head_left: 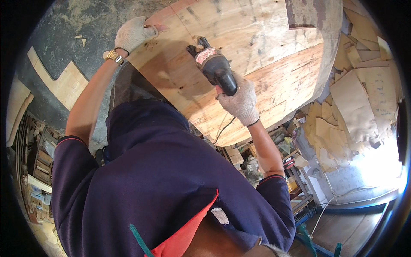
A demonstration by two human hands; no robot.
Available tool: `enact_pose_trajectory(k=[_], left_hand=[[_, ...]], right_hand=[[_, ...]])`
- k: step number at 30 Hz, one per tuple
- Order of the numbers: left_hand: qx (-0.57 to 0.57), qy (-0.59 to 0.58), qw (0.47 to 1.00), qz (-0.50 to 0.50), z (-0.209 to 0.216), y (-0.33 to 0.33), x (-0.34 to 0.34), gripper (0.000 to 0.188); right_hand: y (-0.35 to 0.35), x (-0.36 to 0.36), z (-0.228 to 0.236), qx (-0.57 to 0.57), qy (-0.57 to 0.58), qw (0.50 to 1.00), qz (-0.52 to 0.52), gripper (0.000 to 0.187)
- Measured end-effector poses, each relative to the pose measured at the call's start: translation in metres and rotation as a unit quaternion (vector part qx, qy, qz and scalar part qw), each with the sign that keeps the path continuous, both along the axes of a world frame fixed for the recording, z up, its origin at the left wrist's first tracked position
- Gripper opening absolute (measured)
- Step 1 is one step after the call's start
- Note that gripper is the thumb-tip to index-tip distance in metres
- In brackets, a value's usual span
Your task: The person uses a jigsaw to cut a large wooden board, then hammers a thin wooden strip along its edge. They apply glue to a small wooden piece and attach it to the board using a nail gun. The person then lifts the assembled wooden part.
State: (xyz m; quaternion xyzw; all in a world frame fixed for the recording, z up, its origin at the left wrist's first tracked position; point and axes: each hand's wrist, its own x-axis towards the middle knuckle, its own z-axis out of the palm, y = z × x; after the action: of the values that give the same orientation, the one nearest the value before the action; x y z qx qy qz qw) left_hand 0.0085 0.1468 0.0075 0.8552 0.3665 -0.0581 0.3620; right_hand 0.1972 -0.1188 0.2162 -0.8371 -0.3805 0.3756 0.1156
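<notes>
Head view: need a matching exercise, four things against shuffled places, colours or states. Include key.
Things
1. tool
2. watch
3. notched wood
4. left hand

Place, colour or state
A. on the dark floor
B. gloved, at the edge of the board
C. gripped by the right hand
D. gold-coloured

Pairs: 1-C, 2-D, 3-A, 4-B

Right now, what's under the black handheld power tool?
A broad tan plywood sheet lies beneath the black handheld power tool, which the right hand, in an off-white knitted glove, grips. The patch directly under the tool's body is covered; I can't see its surface.
</notes>
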Motion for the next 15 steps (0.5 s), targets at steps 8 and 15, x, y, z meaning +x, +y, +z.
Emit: enact_pose_trajectory(k=[8, 15], left_hand=[[-0.045, 0.024, 0.999, 0.001, 0.01, 0.002, 0.004, 0.082], [-0.11, 0.061, 0.992, 0.0, 0.027, 0.006, 0.01, 0.081]], right_hand=[[0.008, -0.001, 0.002, -0.019, 0.017, 0.999, -0.029, 0.028], [0.015, -0.002, 0.002, -0.012, 0.021, 0.999, -0.034, 0.025]])
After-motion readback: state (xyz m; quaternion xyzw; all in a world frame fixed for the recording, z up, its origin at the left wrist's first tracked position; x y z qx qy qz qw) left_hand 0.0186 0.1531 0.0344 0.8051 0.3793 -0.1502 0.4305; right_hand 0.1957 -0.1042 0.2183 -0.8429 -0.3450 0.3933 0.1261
